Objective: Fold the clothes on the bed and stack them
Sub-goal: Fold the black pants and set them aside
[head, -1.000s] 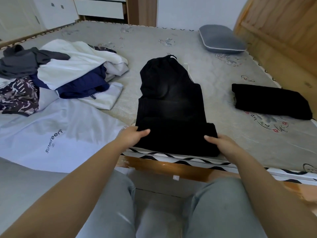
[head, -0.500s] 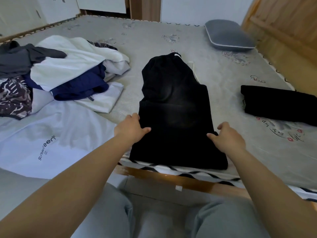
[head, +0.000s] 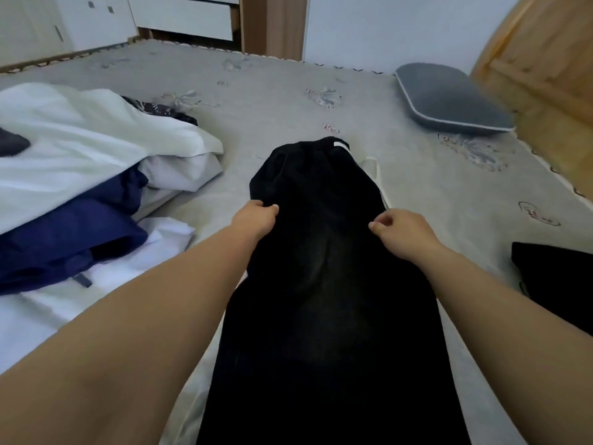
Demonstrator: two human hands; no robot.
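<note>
Garment in hand: the black garment [head: 324, 284] lies lengthwise down the middle of the bed [head: 272, 91], running from 12 o'clock toward 6 o'clock between your arms.
Left hand: your left hand [head: 256, 218] has its fingers curled, pinching the left edge of the black cloth partway up.
Right hand: your right hand [head: 404, 232] is curled at the right edge of it; it looks like a pinch on the cloth, though the contact is partly hidden.
Done so far: one folded black piece [head: 555, 284] sits apart at 3 o'clock, and I judge it the start of your stack.
Step now: by my reading, you are about to fold this garment over on itself.
Left to do: the unfolded pile [head: 90, 175] of white, navy and patterned clothes at 9 o'clock looks untouched.
Writing: none readable; a small white tag [head: 340, 144] at the far end of the black garment is blank from here.
Also there: a grey pillow [head: 449, 99] at 1 o'clock.
</note>
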